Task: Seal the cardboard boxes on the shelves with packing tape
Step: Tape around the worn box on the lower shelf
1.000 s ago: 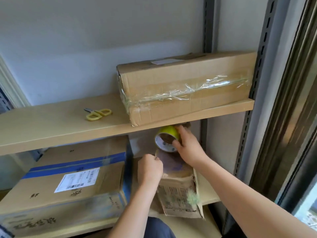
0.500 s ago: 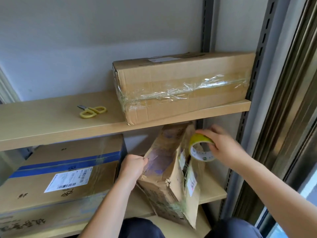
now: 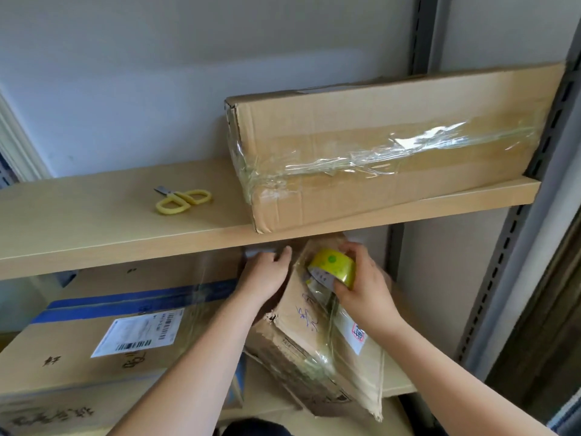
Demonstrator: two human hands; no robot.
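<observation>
My left hand (image 3: 265,275) lies flat-fingered against the left face of the small box (image 3: 317,328), which stands tilted on the lower shelf (image 3: 397,377). My right hand (image 3: 361,284) grasps the tape roll (image 3: 333,267) against the box's upper face; I judge the strip should run toward me, along the box's long axis.
</observation>
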